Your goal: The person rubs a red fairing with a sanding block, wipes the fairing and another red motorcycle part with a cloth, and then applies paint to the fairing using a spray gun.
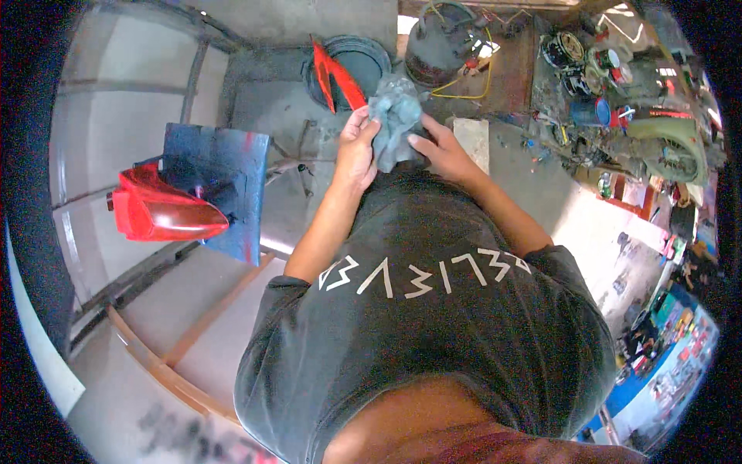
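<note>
In front of my body, both hands grip a crumpled, see-through plastic bag (397,116) with a pale bluish look; what it contains, if anything, I cannot make out. My left hand (357,153) closes on its left side, thumb pressed onto the film. On the opposite side my right hand (447,153) pinches the bag, its thumb toward the middle. Just past my left fingers, a red V-shaped panel (340,75) overlaps the view of a round black basin (376,59). Its lower end meets my fingers, and whether they touch it I cannot tell.
To the left, a glossy red curved part (170,207) rests against a blue board (219,158). A dark round drum (440,48) with a yellow cord (485,85) stands at the far side. Cans, a blue container (589,113) and a wheel-like part (674,155) crowd the right.
</note>
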`<action>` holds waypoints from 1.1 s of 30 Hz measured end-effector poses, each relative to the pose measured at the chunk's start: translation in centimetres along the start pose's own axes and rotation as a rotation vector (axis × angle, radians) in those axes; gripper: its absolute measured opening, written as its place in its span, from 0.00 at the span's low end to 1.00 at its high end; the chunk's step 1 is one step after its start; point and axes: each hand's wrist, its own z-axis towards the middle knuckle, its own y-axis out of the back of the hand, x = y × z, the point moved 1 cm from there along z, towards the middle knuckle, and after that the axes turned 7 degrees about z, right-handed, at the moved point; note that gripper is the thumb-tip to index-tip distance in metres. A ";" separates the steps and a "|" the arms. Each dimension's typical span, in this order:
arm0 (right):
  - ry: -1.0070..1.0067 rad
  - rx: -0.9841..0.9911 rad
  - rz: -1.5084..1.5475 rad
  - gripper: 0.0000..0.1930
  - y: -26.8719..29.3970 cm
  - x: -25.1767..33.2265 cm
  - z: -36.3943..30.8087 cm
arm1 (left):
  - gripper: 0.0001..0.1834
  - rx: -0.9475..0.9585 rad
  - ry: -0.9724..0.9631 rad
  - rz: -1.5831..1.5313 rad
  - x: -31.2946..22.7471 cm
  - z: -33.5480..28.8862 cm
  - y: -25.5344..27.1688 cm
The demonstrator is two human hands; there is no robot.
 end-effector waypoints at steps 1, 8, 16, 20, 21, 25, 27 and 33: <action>0.002 -0.021 0.006 0.28 0.1 0.1 -0.1 | 0.14 0.017 0.034 -0.044 0.3 0.1 -0.1; 0.056 -0.189 -0.188 0.24 3.4 0.4 -1.4 | 0.16 0.095 0.193 0.066 2.0 2.5 -2.8; -0.052 -0.410 -0.138 0.21 9.3 -1.2 -5.3 | 0.17 0.148 0.282 0.494 5.8 5.2 -7.9; 0.042 -0.534 -0.243 0.20 14.8 -1.2 -8.4 | 0.16 0.235 0.289 0.464 9.1 6.7 -11.6; 0.055 -0.545 -0.231 0.19 16.6 -1.3 -9.1 | 0.17 0.200 0.310 0.465 10.3 7.1 -12.4; 0.066 -0.551 -0.244 0.18 24.3 -1.1 -12.6 | 0.19 0.150 0.316 0.514 15.9 7.4 -16.7; 0.111 -0.547 -0.242 0.18 28.3 -1.7 -13.7 | 0.20 0.114 0.325 0.483 19.2 7.5 -19.0; 0.200 -0.494 -0.422 0.22 40.5 -4.6 -13.4 | 0.23 -0.032 0.374 0.421 27.9 6.7 -25.1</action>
